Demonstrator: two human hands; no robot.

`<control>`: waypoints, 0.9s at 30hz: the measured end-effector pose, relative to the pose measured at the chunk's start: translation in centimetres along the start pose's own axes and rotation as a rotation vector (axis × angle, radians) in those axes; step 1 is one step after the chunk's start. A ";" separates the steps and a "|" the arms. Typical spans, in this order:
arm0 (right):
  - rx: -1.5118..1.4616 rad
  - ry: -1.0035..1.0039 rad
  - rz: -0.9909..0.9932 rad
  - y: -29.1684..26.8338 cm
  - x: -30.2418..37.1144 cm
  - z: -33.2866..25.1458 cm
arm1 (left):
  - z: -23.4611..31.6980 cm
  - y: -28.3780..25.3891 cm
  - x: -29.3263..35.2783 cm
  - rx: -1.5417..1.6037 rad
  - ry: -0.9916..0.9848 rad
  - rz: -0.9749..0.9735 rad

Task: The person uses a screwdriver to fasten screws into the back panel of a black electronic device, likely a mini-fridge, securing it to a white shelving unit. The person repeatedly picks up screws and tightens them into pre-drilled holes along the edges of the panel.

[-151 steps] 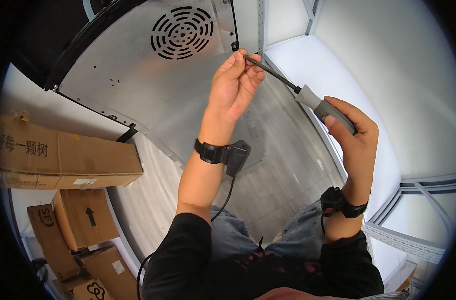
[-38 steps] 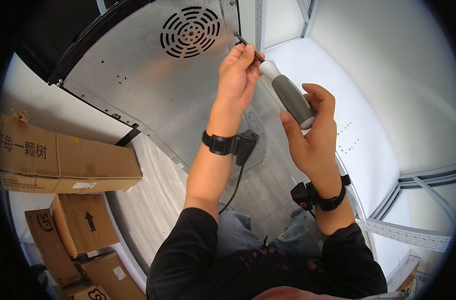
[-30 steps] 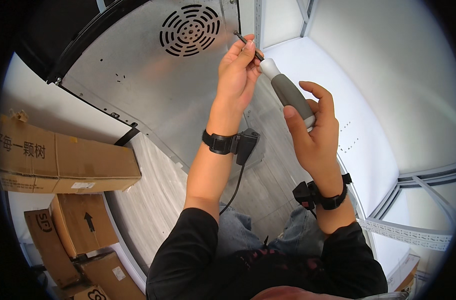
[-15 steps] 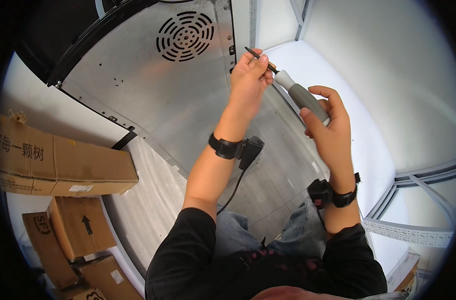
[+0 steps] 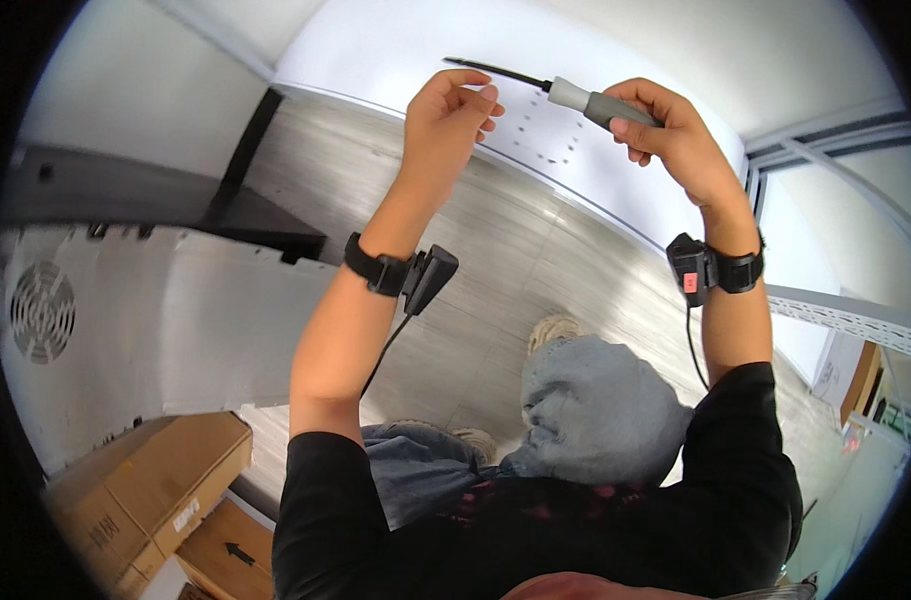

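Note:
My right hand point(image 5: 661, 125) is wrapped round the grey handle of a screwdriver point(image 5: 568, 93). Its dark shaft points left and lies almost level. Just below the shaft, close to its tip, is my left hand point(image 5: 451, 120), with fingers curled and thumb and forefinger brought together. Whether those fingertips touch the shaft or pinch something small cannot be made out. Beyond and between the hands, several small dark pieces point(image 5: 546, 135), too small to name, lie spread over a white surface point(image 5: 376, 60).
A metal panel with round vent slots point(image 5: 126, 320) stands at the left, beside a dark frame point(image 5: 166, 200). Cardboard boxes point(image 5: 166, 480) sit at lower left. White metal framing point(image 5: 846, 310) is at the right. Grey wood-look floor point(image 5: 486, 290) lies under my legs.
My view and body have turned right, so the vented panel now lies far left. The screwdriver has swung nearly level, and my left hand's fingers have come off its shaft to just below it.

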State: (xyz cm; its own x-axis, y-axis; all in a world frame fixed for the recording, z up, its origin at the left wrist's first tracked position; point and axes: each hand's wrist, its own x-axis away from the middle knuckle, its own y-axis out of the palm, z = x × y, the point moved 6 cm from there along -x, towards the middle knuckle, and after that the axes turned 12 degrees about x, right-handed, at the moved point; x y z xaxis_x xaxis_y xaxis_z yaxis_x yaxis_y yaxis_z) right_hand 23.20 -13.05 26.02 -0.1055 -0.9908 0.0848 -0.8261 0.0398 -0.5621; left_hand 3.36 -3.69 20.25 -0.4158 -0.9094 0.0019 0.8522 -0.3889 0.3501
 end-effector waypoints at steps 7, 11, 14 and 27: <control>-0.421 0.387 0.268 0.1 2.7 18.4 | -14.7 7.0 -8.8 -0.584 -0.108 -0.127; -0.524 0.496 0.340 1.0 3.8 23.7 | -19.5 8.9 -13.2 -0.782 -0.135 -0.171; -0.570 0.539 0.360 1.1 4.3 25.8 | -22.1 9.9 -15.0 -0.914 -0.162 -0.177; -0.592 0.483 0.327 1.8 3.3 27.2 | -23.0 9.3 -16.0 -0.767 -0.235 -0.026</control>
State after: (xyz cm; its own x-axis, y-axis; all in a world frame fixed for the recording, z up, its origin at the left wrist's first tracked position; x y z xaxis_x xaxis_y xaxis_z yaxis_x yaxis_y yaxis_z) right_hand 36.43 -19.74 2.94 -0.5055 -0.7583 0.4116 -0.8528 0.5115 -0.1052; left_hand 25.29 3.89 1.93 -0.4222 -0.8769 0.2298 0.7864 -0.4804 -0.3884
